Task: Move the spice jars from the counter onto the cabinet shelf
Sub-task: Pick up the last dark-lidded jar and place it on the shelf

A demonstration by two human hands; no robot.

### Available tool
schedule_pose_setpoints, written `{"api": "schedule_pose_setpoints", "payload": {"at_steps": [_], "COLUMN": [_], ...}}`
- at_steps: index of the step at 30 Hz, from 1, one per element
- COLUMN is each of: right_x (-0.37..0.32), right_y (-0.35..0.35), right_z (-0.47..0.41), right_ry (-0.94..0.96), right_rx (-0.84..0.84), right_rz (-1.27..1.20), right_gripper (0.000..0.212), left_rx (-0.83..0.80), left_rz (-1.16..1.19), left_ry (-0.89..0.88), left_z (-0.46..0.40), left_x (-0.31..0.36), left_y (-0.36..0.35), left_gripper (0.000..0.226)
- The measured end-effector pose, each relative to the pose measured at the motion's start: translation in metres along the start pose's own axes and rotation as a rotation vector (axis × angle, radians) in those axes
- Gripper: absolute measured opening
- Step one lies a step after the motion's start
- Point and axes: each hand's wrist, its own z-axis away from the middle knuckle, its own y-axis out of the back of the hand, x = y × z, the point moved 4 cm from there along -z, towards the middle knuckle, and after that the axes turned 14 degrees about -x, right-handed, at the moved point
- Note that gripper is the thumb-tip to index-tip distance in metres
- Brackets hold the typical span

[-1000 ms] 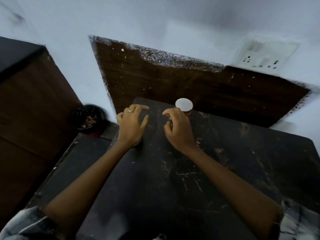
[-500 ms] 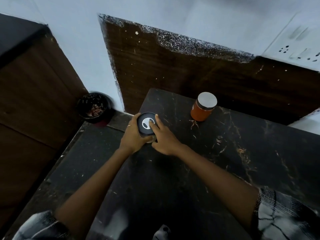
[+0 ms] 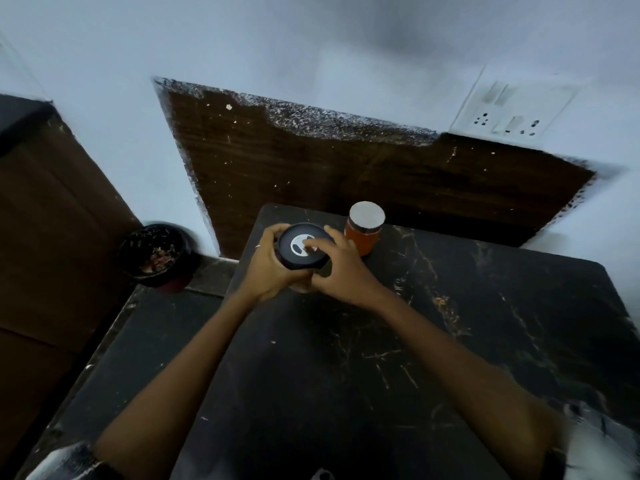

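Observation:
A jar with a black lid and a white mark on top [image 3: 302,247] is held between both hands above the dark counter [image 3: 450,341]. My left hand [image 3: 268,268] wraps its left side; my right hand [image 3: 341,268] grips its right side with fingers over the lid. The jar's body is mostly hidden by my hands. An orange spice jar with a white lid [image 3: 365,228] stands upright on the counter just right of and behind my right hand, near the back edge.
A dark wooden panel [image 3: 346,168] rises behind the counter against the pale wall. A black bin with scraps [image 3: 157,252] sits low at the left beside a brown cabinet [image 3: 45,237]. A wall socket plate [image 3: 509,112] is at the upper right.
One second ago both hands were open on the counter by the white-lidded jar. They have since closed on the black-lidded jar and lifted it slightly.

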Motion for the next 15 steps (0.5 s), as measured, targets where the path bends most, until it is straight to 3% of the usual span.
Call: {"api": "schedule_pose_setpoints", "payload": {"at_steps": [10, 15], "right_x": [0.006, 0.014], "right_y": [0.131, 0.177], "right_z": [0.116, 0.163], "right_ry": [0.073, 0.142], "right_rx": [0.129, 0.145], "right_rz": [-0.101, -0.291], "right_gripper": [0.07, 0.08], "left_rx": [-0.334, -0.492], "left_rz": [0.329, 0.501], "left_ry": [-0.097, -0.173], "left_z": [-0.023, -0.028], "left_x": [0.13, 0.197], "left_y": [-0.064, -0.108], "left_gripper": [0.079, 0.081]}}
